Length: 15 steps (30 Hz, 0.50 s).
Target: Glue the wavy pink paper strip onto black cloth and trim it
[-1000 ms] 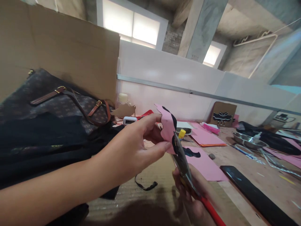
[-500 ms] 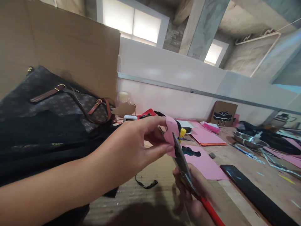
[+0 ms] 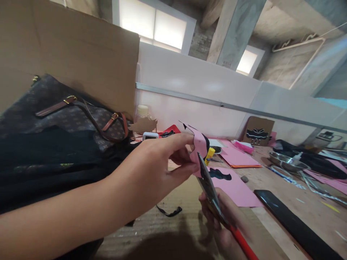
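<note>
Between thumb and fingers, my left hand (image 3: 154, 162) pinches a curled piece of pink paper (image 3: 200, 142) with black on its other side. My right hand (image 3: 221, 209) is closed around a pair of scissors (image 3: 208, 184) with red handles, partly out of sight at the bottom. The scissor blades point up and meet the lower edge of the paper beside my left thumb. Under the hands, a thin black strip (image 3: 169, 213) lies curled on the cardboard (image 3: 146, 234).
A pink sheet (image 3: 238, 191) with a black cutout (image 3: 220, 174), a glue stick (image 3: 209, 156) and a long black object (image 3: 295, 224) lie to the right. Metal bowls (image 3: 287, 161) stand farther off. At left is a brown patterned bag (image 3: 62, 112) before a cardboard panel (image 3: 81, 54).
The pink paper has turned slightly in my left hand, and a pointed black-and-pink end now sticks up behind the fingers. The scissors have shifted slightly left.
</note>
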Motion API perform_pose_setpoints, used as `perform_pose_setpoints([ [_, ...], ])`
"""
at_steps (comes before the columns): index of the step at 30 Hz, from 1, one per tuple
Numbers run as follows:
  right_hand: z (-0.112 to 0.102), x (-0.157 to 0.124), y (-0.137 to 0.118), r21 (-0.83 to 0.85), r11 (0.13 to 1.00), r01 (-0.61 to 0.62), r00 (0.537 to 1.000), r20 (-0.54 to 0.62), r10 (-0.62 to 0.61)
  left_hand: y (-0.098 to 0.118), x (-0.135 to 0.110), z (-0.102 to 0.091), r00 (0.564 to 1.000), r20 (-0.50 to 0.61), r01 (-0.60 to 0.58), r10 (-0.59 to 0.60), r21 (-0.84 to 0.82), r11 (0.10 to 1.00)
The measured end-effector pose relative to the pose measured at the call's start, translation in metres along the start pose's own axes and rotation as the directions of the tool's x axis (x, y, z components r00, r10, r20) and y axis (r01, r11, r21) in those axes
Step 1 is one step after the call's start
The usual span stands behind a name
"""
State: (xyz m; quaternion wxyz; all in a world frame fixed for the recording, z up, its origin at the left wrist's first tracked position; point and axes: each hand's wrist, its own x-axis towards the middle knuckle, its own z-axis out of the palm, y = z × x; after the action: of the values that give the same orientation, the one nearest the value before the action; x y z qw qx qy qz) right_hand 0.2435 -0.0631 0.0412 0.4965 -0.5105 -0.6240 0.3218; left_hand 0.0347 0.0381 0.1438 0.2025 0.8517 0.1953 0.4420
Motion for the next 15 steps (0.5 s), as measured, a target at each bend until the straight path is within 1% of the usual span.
perform_pose_setpoints([
  [5,0.0018,0.0011,-0.0019,0.006,1.000,0.014,0.999,-0.036,-0.014,0.0007,0.0008,-0.0002,1.000,0.008,-0.005,0.004,0.011,1.000],
  [9,0.0041,0.0004,0.0021,0.041,0.999,0.020,1.000,-0.012,-0.020,0.0005,0.0005,-0.0014,1.000,0.007,-0.006,0.006,0.024,1.000],
  [12,0.0048,0.0012,0.0017,0.042,0.999,0.033,0.998,-0.063,-0.030,0.0001,0.0000,-0.0014,1.000,0.005,-0.001,0.001,0.022,1.000],
  [15,0.0040,0.0015,0.0007,0.028,1.000,0.014,0.999,-0.050,-0.012,-0.0011,0.0005,-0.0002,1.000,0.000,-0.012,0.012,0.027,1.000],
])
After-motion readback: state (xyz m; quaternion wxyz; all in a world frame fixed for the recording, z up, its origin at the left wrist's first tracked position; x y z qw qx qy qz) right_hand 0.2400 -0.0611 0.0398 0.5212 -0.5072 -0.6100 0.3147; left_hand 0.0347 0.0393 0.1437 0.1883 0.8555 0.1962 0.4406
